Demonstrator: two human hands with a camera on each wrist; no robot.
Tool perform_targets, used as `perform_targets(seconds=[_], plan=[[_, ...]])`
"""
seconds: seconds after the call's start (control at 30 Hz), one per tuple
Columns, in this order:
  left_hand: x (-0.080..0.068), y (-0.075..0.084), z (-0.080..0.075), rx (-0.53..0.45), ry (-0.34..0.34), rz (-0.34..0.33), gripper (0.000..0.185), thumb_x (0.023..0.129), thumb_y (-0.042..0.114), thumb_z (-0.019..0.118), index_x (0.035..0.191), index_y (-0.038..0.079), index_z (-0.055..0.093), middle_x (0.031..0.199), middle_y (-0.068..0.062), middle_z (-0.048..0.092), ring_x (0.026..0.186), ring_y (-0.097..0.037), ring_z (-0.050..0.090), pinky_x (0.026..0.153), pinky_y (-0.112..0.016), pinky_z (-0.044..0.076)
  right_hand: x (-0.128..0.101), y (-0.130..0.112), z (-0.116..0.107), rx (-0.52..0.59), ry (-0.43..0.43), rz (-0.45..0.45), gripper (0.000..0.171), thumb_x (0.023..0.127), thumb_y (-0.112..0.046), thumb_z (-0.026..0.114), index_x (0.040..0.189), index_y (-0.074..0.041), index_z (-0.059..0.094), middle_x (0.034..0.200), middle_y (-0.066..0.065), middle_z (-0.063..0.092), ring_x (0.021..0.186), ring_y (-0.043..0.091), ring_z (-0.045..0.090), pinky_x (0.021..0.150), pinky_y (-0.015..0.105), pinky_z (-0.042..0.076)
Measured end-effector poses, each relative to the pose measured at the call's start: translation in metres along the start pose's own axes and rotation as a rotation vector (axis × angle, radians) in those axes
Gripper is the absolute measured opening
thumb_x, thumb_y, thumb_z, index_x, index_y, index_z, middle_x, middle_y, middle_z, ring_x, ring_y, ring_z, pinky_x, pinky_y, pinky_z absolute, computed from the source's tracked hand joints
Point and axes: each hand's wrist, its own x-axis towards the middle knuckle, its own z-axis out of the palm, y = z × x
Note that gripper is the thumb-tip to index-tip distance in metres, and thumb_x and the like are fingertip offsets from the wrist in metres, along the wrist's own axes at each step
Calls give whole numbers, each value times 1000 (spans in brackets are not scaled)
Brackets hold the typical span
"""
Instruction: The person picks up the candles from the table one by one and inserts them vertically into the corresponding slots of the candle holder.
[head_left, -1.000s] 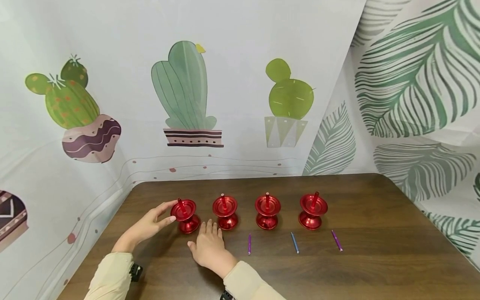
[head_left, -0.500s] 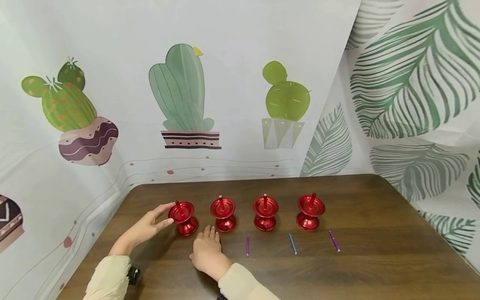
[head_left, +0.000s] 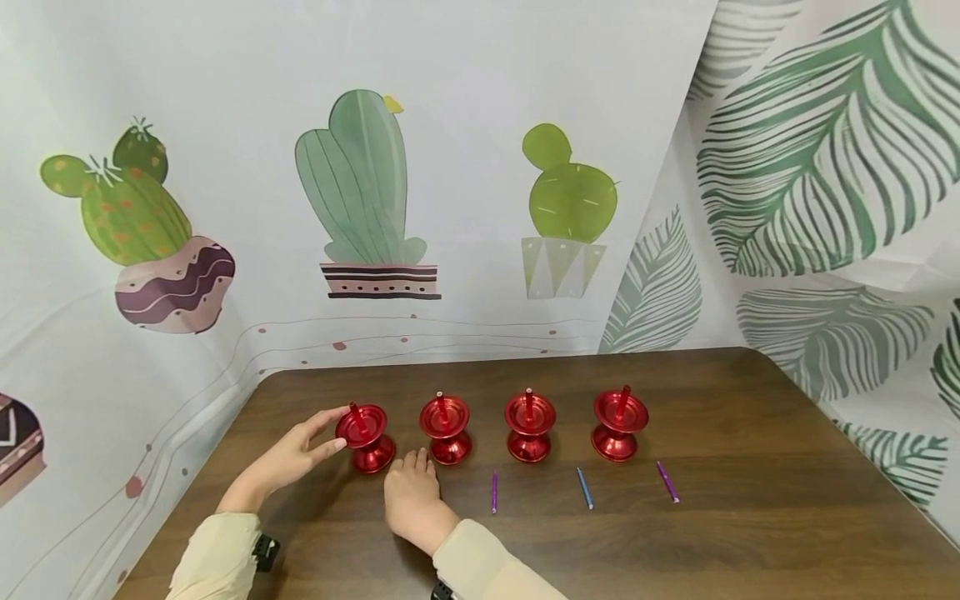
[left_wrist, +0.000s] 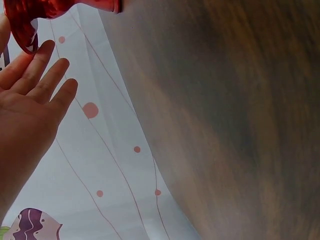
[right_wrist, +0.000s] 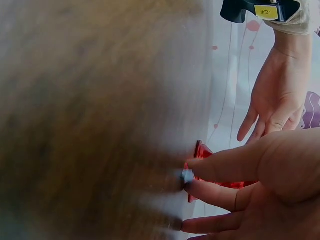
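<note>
Cactus and leaf-print sheets hang behind a dark wooden worktop [head_left: 750,517]. Four red candle holders stand in a row, and three thin sticks lie in front of them: two purple, one blue [head_left: 584,488]. The left hand [head_left: 288,458] pinches the rim of the leftmost holder [head_left: 364,437] between thumb and fingers. The right hand [head_left: 411,500] lies fingers-down just before the second holder [head_left: 446,428]; the right wrist view shows thumb and forefinger closing on a small bluish object [right_wrist: 187,175], too blurred to identify. That tiny piece could slip from the pinch, and a nudge could tip the top-heavy holder.
</note>
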Motion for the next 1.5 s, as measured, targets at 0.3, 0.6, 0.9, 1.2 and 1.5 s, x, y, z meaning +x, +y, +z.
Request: perform_targets(seconds=[0.3, 0.6, 0.9, 1.2, 1.5], plan=[[1, 1, 0, -4, -3, 3, 54, 93, 14, 63, 139, -6, 42, 140, -27, 45, 132, -51, 33, 101, -69, 27, 0, 0, 0, -81, 6, 1, 46, 83, -20, 72, 124, -2, 61, 131, 15, 56, 128, 32, 46, 100, 39, 43], [1, -2, 0, -2, -3, 11, 55, 93, 15, 63, 139, -5, 41, 141, -26, 44, 133, -50, 31, 102, -69, 27, -4, 4, -7, -79, 79, -66, 32, 81, -20, 73, 106, -3, 63, 107, 11, 60, 110, 28, 54, 90, 37, 45], [0, -2, -1, -16, -9, 1, 55, 93, 14, 63, 140, -6, 41, 141, -27, 43, 133, -52, 30, 102, -69, 27, -4, 15, -24, -36, 124, -149, 29, 74, -22, 80, 89, -7, 60, 81, 4, 53, 82, 20, 51, 68, 29, 43], [0, 0, -1, -23, -8, -21, 56, 93, 15, 63, 140, -4, 41, 142, -26, 43, 133, -51, 31, 101, -70, 26, 3, 25, -46, 99, 115, -199, 21, 76, -12, 75, 85, -5, 57, 71, 4, 57, 70, 23, 58, 63, 31, 49], [1, -3, 0, -9, -3, 3, 55, 93, 15, 63, 139, -5, 42, 141, -27, 44, 132, -52, 31, 101, -70, 26, 7, 30, -66, 295, 58, -279, 14, 82, -6, 70, 79, -7, 57, 69, -3, 52, 62, 11, 52, 57, 20, 43]])
